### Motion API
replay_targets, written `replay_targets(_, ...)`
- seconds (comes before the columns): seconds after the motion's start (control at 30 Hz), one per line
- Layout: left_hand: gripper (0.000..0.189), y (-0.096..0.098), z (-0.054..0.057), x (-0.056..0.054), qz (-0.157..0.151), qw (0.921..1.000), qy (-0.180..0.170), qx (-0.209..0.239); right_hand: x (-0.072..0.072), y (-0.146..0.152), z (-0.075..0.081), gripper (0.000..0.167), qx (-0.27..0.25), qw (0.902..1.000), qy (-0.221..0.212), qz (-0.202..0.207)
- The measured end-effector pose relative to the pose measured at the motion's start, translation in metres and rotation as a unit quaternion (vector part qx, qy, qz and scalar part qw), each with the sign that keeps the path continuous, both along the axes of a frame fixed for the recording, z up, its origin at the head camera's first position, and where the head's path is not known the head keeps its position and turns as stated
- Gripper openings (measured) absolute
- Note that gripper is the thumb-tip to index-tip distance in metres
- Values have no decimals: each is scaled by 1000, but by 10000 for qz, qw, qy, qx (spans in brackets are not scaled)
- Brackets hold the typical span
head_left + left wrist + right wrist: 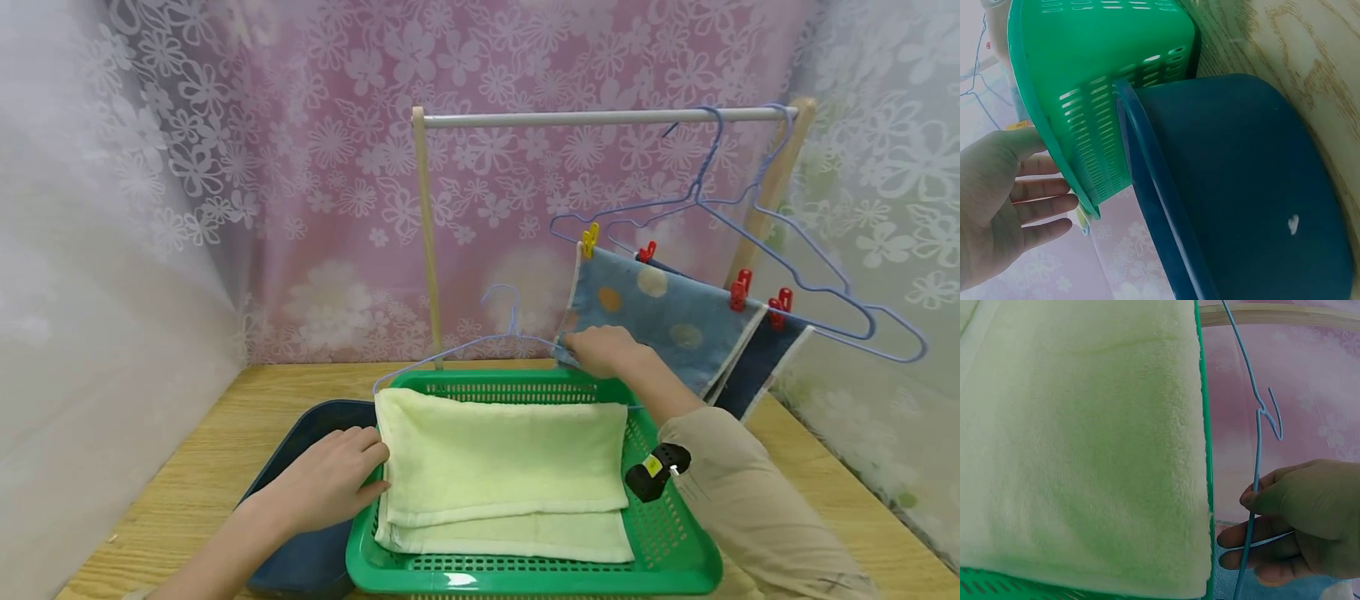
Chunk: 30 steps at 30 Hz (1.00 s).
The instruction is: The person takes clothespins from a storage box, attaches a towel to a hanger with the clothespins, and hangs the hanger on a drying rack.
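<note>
Hanger (480, 342) — thin blue wire — lies behind the far rim of the green basket (675, 542), hook up; right hand (603, 350) pinches its wire between thumb and fingers, seen plainly from the right wrist. Folded pale-green towel (498, 454) fills the basket. Left hand (330, 479) rests with fingers straight on the towel's left edge, gripping nothing. Dark blue basin (300, 558) sits against the basket's left side. Behind — rail (600, 117) with hangers and clipped blue cloths (667, 312).
</note>
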<state>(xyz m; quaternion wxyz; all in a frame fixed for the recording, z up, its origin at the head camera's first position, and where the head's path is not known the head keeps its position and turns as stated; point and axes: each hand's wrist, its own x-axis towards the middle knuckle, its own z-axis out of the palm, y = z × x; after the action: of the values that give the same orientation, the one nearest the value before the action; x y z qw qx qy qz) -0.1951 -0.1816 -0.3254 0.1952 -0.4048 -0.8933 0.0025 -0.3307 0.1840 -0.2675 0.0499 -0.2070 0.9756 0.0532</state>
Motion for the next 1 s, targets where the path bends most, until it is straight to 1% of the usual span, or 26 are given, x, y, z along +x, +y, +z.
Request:
replay_targets(0.13,26,-1,1,0,-43,10000,25,-18,2,6,1,11,-137,9997,56,200)
replay_targets(0.3,26,-1,2,0,-68,10000,5,-45,7,15,1,12,-596,9973,-79,426)
replay_targets(0.43,26,-1,2,0,-89,9999,29,-65,13,20,4,12,-956,9939,-271,488)
replay_targets(0.63,26,0,4,1,-63,9999,32,-116,25,24,14,17,-1017,9922,-516,500)
replay_targets(0.8,26,0,4,1,-47,9999,34,-162,38,28,18,14,-1070,9912,-533,574)
replay_targets(0.87,26,1,4,1,-36,9998,17,-184,43,31,18,12,-1130,9904,-539,588)
replay_targets(1.0,26,1,5,1,-47,9998,22,-184,52,36,17,13,-1288,9884,-443,670)
